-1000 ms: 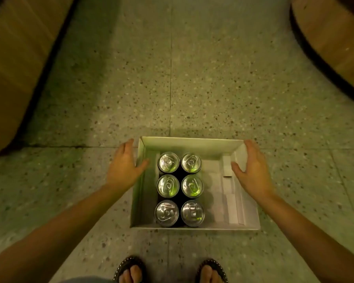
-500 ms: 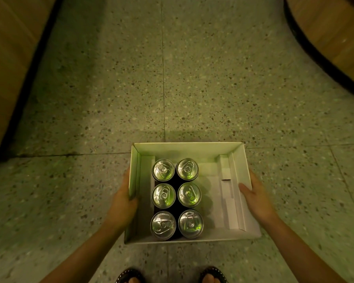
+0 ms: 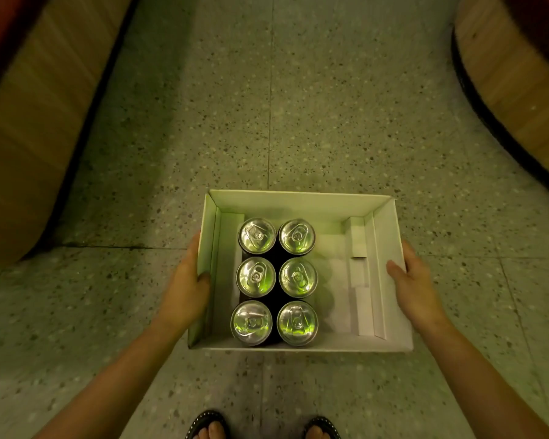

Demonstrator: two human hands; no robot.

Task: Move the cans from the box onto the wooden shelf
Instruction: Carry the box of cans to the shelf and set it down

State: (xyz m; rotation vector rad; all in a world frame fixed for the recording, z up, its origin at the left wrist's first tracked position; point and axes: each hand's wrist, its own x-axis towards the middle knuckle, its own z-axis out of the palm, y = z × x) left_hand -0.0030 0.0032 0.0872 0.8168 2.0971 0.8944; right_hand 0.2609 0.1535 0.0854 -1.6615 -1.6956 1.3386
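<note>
A: Fingers first. The left hand (image 3: 184, 289) is clamped on the left wall of the box (image 3: 298, 201), thumb hooked over the rim and inside, the remaining fingers hidden beyond the wall. The right hand (image 3: 415, 289) grips the right wall the same way, thumb over the edge.

B: So both are closed on cardboard, not on metal?

A: Yes. The box is held by its 2 side walls above the speckled floor (image 3: 330, 106), in front of the person's sandalled feet (image 3: 210, 427). Whether its base touches the floor, I cannot tell.

B: And the load?

A: 6 cans (image 3: 276, 280), upright, in 2 columns of 3, packed against each other toward the left half. The right half holds only a folded cardboard insert (image 3: 360, 280).

B: How will it handle?

A: I would judge the box light and fairly thin, so its walls may flex, and the weight sits off-centre, so the left hand probably carries more. Support under the base would be safer than pinching the rims.

B: The cans themselves?

A: Stiff, smooth, likely full and heavy for their size. Take each round the side wall just below the lid; the tops give little hold. The near-right can (image 3: 297, 323) has free space beside it, so fingers can reach it easiest.

B: The shelf?

A: Wooden furniture (image 3: 45, 122) shows at the left and right edges; which is the shelf I cannot say.
</note>
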